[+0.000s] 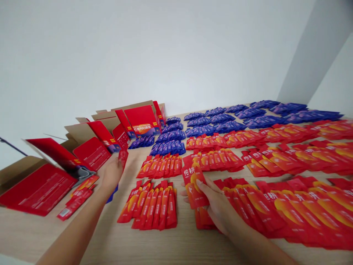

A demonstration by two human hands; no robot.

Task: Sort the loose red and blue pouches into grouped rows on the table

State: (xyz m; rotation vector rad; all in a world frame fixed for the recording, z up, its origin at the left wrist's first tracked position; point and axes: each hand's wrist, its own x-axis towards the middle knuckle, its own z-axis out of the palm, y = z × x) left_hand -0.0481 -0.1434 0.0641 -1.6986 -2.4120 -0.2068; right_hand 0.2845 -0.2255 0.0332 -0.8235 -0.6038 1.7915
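Note:
In my right hand (213, 200) is a red and orange sachet (194, 184), thumb across its printed front and fingers behind it. It is held above the rows of like sachets. My left hand (111, 173) is raised near the open boxes, its fingers closed on a red sachet (122, 158) seen from its narrow side. Below that hand a small blue piece (112, 195) shows, partly hidden by the wrist. Between my hands lies a fanned group of red sachets (154, 206), with another group (160, 166) behind it.
Open red cardboard boxes (41, 189) line the left side, with more (142, 121) farther back. A few loose red sachets (78, 198) lie beside the nearest box. Blue sachets (171, 147) fill the rear rows; many overlapping red ones (309, 206) cover the right of the wooden table (143, 244).

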